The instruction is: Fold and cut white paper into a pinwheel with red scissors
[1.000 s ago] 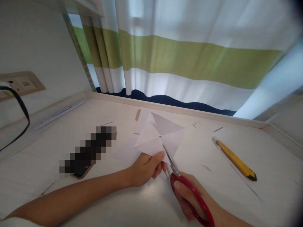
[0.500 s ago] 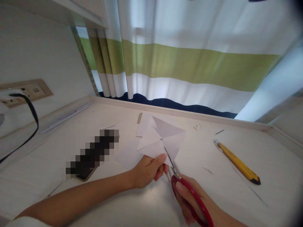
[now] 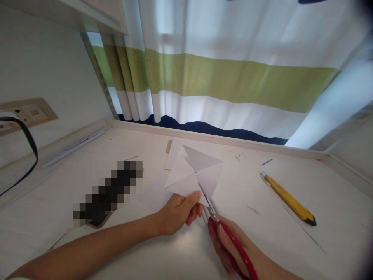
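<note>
A white paper square point(image 3: 182, 177) with diagonal creases and slits running toward its centre is held above the desk. My left hand point(image 3: 179, 212) pinches its near edge, thumb on top and fingers beneath. In my right hand point(image 3: 225, 237) are red-handled scissors point(image 3: 240, 249), fingers wrapped through the loops. Their blades lie along the near right diagonal of the paper, one above and one below, with the tip close to the centre. The blades look nearly closed. Part of the right fingers is hidden by the handles.
On the right of the white desk point(image 3: 233, 182) lies a yellow utility knife point(image 3: 288, 198). A phone point(image 3: 101, 219), mostly blurred out, lies on the left. More white paper point(image 3: 155, 190) is under and behind the square. A raised rim point(image 3: 204, 142) and a striped curtain point(image 3: 233, 79) stand behind.
The whole view has shifted slightly, so things sit a little further left. The scissor blades have closed somewhat along the paper; both hands keep their grips.
</note>
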